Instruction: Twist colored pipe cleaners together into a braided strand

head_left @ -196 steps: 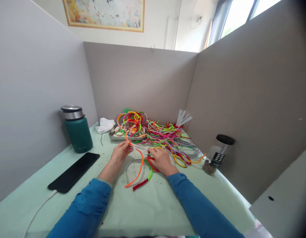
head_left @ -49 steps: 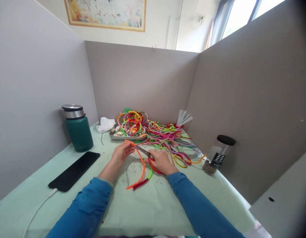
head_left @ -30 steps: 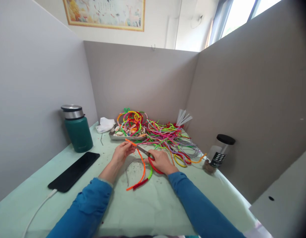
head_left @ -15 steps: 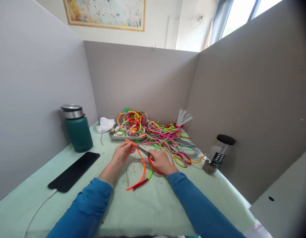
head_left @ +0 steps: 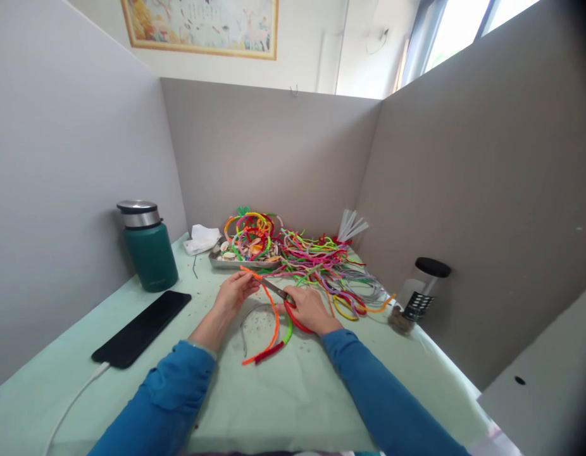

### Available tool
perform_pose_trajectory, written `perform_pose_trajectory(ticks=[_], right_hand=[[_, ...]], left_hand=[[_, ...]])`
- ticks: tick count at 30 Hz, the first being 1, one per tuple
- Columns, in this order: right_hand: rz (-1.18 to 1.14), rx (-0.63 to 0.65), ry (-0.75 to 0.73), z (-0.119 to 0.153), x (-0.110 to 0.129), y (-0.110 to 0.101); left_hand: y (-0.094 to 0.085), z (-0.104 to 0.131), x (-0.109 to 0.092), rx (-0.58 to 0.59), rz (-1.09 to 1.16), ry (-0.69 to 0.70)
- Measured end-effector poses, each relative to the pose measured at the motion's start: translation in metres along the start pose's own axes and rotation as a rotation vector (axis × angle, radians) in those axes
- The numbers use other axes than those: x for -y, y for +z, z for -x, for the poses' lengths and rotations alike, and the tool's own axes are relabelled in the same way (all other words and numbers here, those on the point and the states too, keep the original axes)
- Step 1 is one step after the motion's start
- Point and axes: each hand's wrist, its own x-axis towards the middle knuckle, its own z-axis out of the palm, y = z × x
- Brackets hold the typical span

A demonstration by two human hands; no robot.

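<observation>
My left hand (head_left: 236,292) pinches an orange pipe cleaner (head_left: 274,323), whose long end curves down to the cloth. Red-handled scissors (head_left: 273,287) are gripped in my right hand (head_left: 306,308), their blades pointing left and touching the orange strand near my left fingertips. Below the hands lies a grey hoop (head_left: 243,329), partly wrapped in green and dark red (head_left: 270,352); its upper right part is hidden behind my right hand.
A metal tray (head_left: 245,265) of shells and colourful hoops stands at the back, beside a pipe cleaner pile (head_left: 321,256). At left are a green bottle (head_left: 150,253) and a phone (head_left: 141,329); a black-lidded jar (head_left: 419,296) stands right. Partitions (head_left: 274,145) surround the table.
</observation>
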Motion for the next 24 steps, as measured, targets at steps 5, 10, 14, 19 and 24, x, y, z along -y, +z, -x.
perform_pose_trajectory(ticks=[5, 10, 14, 19, 24], right_hand=[[0.002, -0.005, 0.002, 0.0002, 0.0011, -0.0012], [-0.002, -0.001, -0.008, 0.0002, 0.0011, -0.0024], [0.018, -0.011, -0.007, 0.0003, 0.0, -0.0005], [0.059, -0.027, -0.013, 0.0006, -0.0015, 0.0021], [0.097, -0.061, -0.019, 0.0001, -0.0024, 0.0044]], left_hand=[[0.0011, 0.0009, -0.0014, 0.01, -0.034, 0.013], [0.0029, 0.0031, -0.0032, -0.001, -0.127, 0.042], [0.0024, 0.0026, -0.0022, 0.002, -0.114, 0.041], [0.0009, 0.0018, 0.0, 0.01, -0.11, 0.044], [0.0012, 0.0021, 0.0004, 0.001, -0.057, 0.024]])
